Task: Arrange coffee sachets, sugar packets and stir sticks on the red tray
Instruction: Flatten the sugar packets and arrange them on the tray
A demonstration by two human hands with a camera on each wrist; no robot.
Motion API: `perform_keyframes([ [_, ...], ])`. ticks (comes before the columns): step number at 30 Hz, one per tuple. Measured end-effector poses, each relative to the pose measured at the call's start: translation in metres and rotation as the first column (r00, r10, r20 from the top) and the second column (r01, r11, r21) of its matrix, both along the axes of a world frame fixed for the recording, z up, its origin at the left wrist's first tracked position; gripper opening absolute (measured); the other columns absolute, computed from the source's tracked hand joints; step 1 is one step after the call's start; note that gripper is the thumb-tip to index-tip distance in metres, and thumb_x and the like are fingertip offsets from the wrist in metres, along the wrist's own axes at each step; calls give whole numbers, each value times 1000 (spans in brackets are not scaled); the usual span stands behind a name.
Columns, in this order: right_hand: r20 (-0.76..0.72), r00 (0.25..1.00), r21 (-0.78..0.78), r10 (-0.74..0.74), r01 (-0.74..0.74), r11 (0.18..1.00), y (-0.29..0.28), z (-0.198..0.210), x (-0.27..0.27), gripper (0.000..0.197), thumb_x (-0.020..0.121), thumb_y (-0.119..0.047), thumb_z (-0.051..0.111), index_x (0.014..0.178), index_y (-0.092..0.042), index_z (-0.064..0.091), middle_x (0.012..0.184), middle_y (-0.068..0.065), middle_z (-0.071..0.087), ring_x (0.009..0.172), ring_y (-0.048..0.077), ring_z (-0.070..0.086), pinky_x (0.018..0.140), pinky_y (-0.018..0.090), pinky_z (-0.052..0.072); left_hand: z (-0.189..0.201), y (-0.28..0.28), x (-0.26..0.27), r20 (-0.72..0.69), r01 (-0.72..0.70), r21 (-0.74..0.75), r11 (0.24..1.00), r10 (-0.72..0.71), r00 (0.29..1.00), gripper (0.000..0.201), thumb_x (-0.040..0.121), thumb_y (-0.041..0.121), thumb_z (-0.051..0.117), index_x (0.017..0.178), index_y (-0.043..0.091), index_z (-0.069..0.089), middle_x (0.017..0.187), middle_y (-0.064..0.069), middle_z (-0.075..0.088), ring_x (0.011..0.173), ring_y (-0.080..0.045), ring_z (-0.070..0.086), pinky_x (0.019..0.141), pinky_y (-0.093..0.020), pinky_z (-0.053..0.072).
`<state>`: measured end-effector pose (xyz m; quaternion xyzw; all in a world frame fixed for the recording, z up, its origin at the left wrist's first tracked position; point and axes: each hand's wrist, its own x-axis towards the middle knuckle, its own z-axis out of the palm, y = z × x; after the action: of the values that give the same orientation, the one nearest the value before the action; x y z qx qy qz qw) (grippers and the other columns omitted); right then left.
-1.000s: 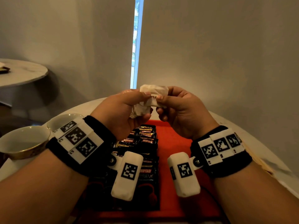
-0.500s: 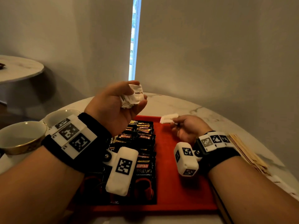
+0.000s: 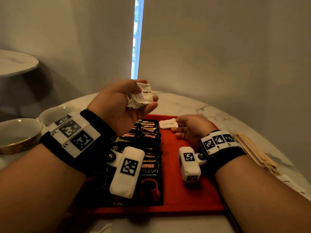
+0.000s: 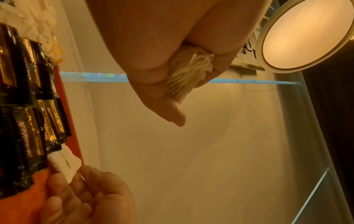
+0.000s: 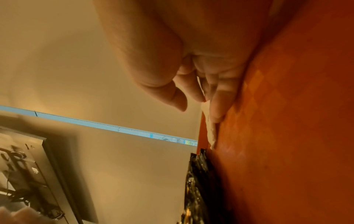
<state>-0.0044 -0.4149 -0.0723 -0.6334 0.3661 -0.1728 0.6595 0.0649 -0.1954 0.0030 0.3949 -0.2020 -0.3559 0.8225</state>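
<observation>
My left hand (image 3: 139,88) is raised above the tray and grips a crumpled bundle of white sugar packets (image 3: 134,103), also seen in the left wrist view as a bundle (image 4: 187,75) squeezed between thumb and fingers. My right hand (image 3: 177,126) is low at the far end of the red tray (image 3: 185,190). It pinches the end of one white sugar packet (image 3: 168,123) that lies flat on the tray. Black coffee sachets (image 3: 148,135) fill the tray's left half in overlapping rows, right beside that packet (image 4: 64,163).
Wooden stir sticks (image 3: 252,152) lie in a pile on the marble table right of the tray. Two gold-rimmed cups (image 3: 18,133) stand at the left. A second round table (image 3: 15,63) is further back left, and walls close off the far side.
The hands have parted. My right hand took one sugar packet from the bundle and lowered it onto the tray's far end. The left hand stayed raised with the bundle.
</observation>
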Motion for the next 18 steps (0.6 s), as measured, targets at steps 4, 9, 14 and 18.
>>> perform_keyframes([
  [4,2,1000,-31,-4,4,1000,1,0,-1,11,96,-7,54,102,0,60,101,20,67,64,21,65,41,26,47,-2,-1,1,55,20,34,999,-22,998,27,94,8,42,113,8,61,110,-18,62,93,-34,68,74,-41,60],
  [9,21,1000,-28,16,-16,999,4,1,-5,17,96,-10,54,108,0,62,98,20,71,62,21,64,42,26,47,-3,-2,-1,26,25,32,999,-25,999,28,94,9,45,116,3,61,100,-18,65,81,-28,68,71,-35,60],
  [14,10,999,-51,40,-39,998,6,3,-5,23,97,-14,52,118,-7,62,112,19,69,64,19,63,41,26,44,0,-2,-5,28,34,5,999,-34,999,22,94,7,44,109,2,60,91,-16,66,78,-26,67,74,-34,59],
  [18,23,999,-48,26,-25,999,6,3,-6,18,98,-12,52,110,-7,63,105,17,66,62,18,59,41,26,43,0,-1,-5,24,31,-4,1000,-31,999,25,95,8,44,112,1,60,93,-18,67,79,-26,67,74,-34,60],
])
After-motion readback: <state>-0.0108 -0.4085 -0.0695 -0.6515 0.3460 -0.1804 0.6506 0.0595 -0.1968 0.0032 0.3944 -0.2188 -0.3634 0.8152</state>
